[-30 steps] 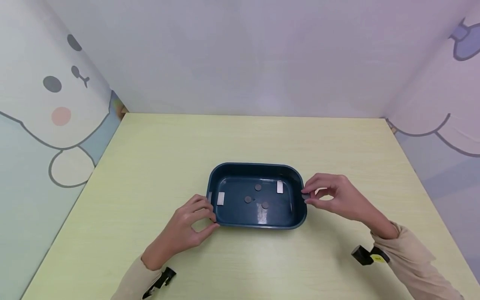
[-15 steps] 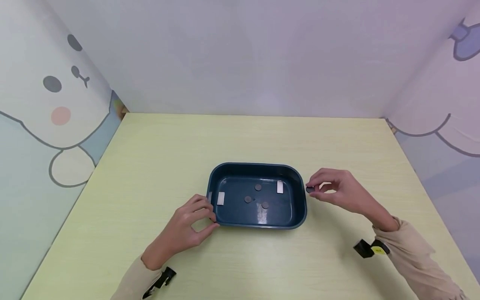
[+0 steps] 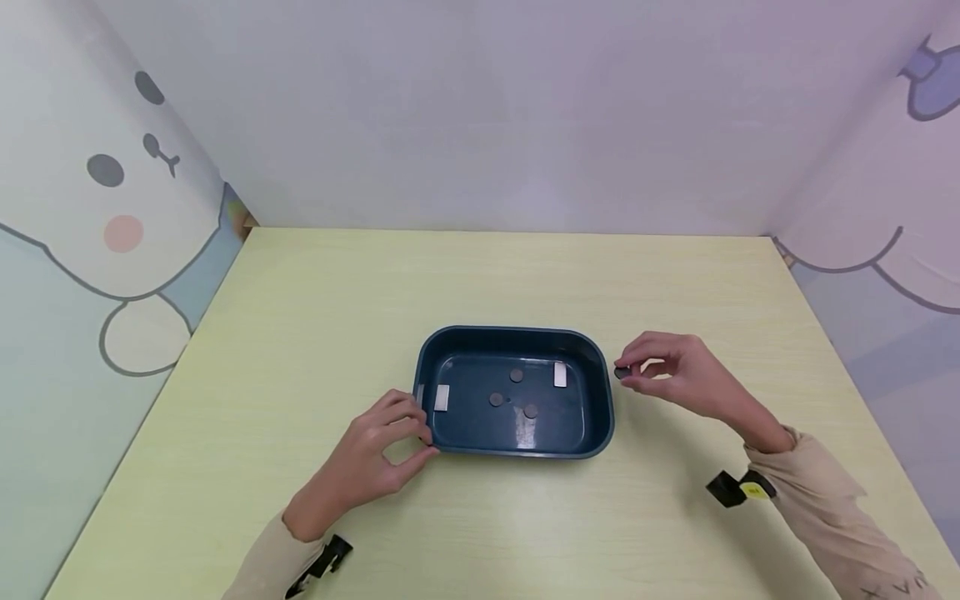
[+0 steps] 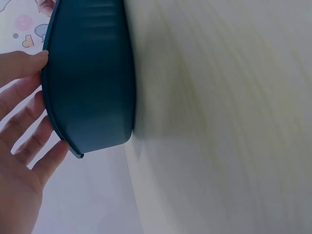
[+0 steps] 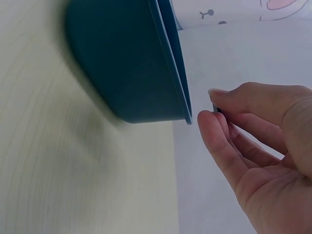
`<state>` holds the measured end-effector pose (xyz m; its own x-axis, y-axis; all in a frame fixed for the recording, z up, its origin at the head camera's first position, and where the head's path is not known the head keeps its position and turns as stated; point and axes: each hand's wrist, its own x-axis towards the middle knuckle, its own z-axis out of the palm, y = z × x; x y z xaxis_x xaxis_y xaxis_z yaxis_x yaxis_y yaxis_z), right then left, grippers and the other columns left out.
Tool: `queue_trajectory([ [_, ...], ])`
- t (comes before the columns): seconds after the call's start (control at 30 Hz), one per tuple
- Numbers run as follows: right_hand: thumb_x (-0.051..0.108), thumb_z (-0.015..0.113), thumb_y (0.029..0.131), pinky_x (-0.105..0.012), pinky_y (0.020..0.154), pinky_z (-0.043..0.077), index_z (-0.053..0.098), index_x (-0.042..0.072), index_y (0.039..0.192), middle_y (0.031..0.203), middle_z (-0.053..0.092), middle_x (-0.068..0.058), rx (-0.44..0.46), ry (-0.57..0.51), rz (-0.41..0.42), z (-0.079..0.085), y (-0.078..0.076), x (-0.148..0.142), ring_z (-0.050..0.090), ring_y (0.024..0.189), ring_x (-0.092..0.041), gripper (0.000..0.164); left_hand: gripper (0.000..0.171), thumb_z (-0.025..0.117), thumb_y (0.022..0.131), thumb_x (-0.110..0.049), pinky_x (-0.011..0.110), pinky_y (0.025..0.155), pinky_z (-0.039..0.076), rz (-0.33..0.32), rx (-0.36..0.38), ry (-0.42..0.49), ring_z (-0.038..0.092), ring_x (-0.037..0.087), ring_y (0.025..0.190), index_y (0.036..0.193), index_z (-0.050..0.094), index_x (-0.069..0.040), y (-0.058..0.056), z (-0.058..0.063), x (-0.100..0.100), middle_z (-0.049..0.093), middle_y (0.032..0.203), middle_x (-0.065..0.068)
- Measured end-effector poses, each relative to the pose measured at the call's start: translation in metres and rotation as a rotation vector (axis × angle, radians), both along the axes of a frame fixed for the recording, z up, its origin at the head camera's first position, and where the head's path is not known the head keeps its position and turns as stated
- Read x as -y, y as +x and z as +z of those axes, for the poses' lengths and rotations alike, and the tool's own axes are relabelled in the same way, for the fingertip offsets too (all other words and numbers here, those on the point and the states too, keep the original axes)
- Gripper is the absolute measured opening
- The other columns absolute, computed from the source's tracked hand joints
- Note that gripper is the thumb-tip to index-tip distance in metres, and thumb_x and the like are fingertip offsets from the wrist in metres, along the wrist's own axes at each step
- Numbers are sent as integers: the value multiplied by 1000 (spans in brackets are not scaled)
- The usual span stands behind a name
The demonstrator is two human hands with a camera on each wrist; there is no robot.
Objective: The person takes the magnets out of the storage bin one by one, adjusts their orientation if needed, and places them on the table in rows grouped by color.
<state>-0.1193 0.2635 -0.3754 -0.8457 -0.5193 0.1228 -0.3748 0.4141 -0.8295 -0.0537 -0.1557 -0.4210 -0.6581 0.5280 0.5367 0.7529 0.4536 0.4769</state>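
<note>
A dark teal plastic tray (image 3: pixel 517 455) stands on the table with several small pieces inside. My left hand (image 3: pixel 382 454) holds its near left corner, fingertips and thumb at the rim; in the left wrist view the fingers (image 4: pixel 29 114) spread along the lip. Just off the tray's right end, my right hand (image 3: pixel 675 375) pinches a small dark round disc (image 3: pixel 622 372) between thumb and fingers. The right wrist view shows only a sliver of that disc (image 5: pixel 216 108), beside the rim. Three similar grey discs (image 3: pixel 516 376) lie near the middle of the tray floor.
Inside the tray, a white rectangular piece (image 3: pixel 442 397) lies at the left and another white piece (image 3: pixel 560 374) at the right. The pale wooden table (image 3: pixel 360 308) ends at a light back wall (image 3: pixel 495 117); side walls carry cartoon prints (image 3: pixel 123 233).
My right hand has lifted away from the tray's right rim, up and slightly right in the head view, with the disc still pinched. The left hand and tray stay in place.
</note>
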Motion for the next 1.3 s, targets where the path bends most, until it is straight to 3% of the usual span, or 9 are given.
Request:
queue_trajectory([
  [1.03, -1, 75, 77, -21, 67, 53, 69, 0, 98, 92, 66, -11, 8, 53, -109, -33, -24, -21, 60, 76, -13, 21, 16, 81, 72, -15, 22, 82, 46, 13, 1, -23, 52, 13, 92, 78, 65, -17, 1, 1, 0, 59, 88, -6],
  [1.3, -3, 74, 77, -19, 69, 52, 70, 1, 96, 91, 67, -10, 12, 118, -138, -48, -31, -24, 60, 74, -12, 20, 16, 80, 72, -16, 22, 81, 47, 13, -9, -28, 52, 13, 92, 78, 65, -16, 1, 2, 1, 59, 88, -6],
])
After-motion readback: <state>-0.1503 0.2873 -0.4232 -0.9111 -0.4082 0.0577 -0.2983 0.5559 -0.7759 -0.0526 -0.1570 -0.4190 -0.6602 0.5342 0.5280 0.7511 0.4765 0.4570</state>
